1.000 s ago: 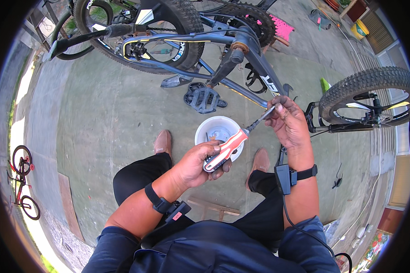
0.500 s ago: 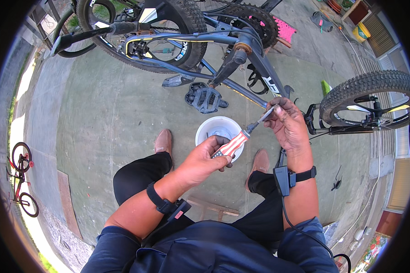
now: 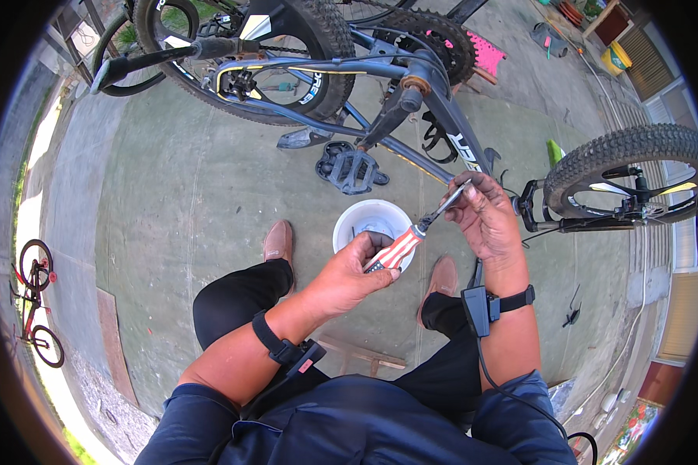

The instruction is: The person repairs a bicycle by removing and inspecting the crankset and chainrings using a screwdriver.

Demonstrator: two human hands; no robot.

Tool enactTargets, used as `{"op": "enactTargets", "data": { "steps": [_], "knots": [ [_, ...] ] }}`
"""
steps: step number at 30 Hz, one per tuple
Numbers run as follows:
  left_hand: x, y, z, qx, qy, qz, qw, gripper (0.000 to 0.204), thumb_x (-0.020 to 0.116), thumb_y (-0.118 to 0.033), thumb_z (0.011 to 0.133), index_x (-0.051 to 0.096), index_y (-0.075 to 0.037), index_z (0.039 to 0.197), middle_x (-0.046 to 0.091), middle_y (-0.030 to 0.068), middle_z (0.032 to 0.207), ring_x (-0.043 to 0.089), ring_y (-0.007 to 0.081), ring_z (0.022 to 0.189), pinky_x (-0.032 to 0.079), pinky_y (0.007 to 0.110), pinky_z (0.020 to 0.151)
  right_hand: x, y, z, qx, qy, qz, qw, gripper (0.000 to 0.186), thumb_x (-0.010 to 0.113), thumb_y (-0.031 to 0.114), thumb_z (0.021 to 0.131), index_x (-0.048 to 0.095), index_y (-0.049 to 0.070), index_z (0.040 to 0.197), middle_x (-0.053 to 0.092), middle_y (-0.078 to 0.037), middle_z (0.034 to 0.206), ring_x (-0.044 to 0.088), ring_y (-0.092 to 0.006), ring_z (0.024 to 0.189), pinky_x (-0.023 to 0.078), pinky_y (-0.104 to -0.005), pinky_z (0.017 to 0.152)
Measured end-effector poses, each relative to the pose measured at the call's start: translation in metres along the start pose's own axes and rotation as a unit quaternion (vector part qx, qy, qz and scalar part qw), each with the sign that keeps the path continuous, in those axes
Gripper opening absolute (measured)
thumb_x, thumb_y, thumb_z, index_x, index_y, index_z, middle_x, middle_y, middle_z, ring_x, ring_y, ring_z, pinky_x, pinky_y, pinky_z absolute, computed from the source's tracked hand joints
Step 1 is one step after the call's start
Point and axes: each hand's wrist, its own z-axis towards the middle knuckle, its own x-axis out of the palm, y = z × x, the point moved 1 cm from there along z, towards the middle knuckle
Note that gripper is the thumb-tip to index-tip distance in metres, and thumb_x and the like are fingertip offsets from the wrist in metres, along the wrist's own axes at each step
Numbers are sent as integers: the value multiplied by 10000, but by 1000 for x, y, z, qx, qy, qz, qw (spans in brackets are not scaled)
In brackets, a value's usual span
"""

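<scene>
Dark navy clothing is filling the bottom edge, black trousers above it, knees bent; the person is sitting low over a concrete floor (image 3: 171, 209). Both forearms are wearing black wrist straps, cables trailing back from them.

Left hand (image 3: 347, 273) is wrapping its fingers tight around the red-and-white striped handle of a screwdriver (image 3: 411, 236). The shaft is angling up and to the right. Right hand (image 3: 485, 221) is pinching the tip end of that shaft between thumb and fingertips, fingers closed on it; whether something small is also sitting in that pinch cannot be told. The tool is hanging in the air between the two hands, clear of the ground.

Directly under the handle, a white round bucket (image 3: 349, 229) is standing on the concrete between two brown shoes (image 3: 278, 242); contents are too unclear to call.

Just past the bucket, a black pedal (image 3: 351, 169) is lying near the floor on its crank arm. Beyond that, a dark blue bicycle frame (image 3: 450, 128) is sitting upside down, knobby rear wheel (image 3: 287, 58) and chainring at top, another knobby tyre (image 3: 620, 151) sticking in at right.

Far left edge: a small red bicycle (image 3: 35, 302) is lying well apart. Top right: a yellow bucket (image 3: 617, 56) and a pink piece by the chainring.
</scene>
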Motion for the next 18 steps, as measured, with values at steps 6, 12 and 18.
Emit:
{"op": "enactTargets", "data": {
  "steps": [6,12,18],
  "knots": [
    [-1,0,0,-13,12,-5,1000,426,659,-92,881,446,-3,1239,541,50,1132,551,116,1028,483,272,830,4,-1,-1,-4,1,14,1000,191,605,123,924,609,10,1079,650,-97,1005,668,-220,855,557,-330,675],
    [-1,2,-2,-20,11,-15,1000,418,657,-121,892,449,-10,1238,551,48,1120,556,116,1007,497,279,794,3,-2,-1,7,5,19,1000,221,613,140,920,601,-10,1082,653,-112,974,669,-230,852,554,-335,673],
    [-1,1,-2,-21,13,-21,999,399,643,-114,897,453,-9,1232,557,54,1118,559,122,999,504,283,775,6,-3,-1,4,-4,30,1000,232,612,141,918,593,-12,1091,654,-114,967,671,-241,843,555,-343,676]
  ]
}}
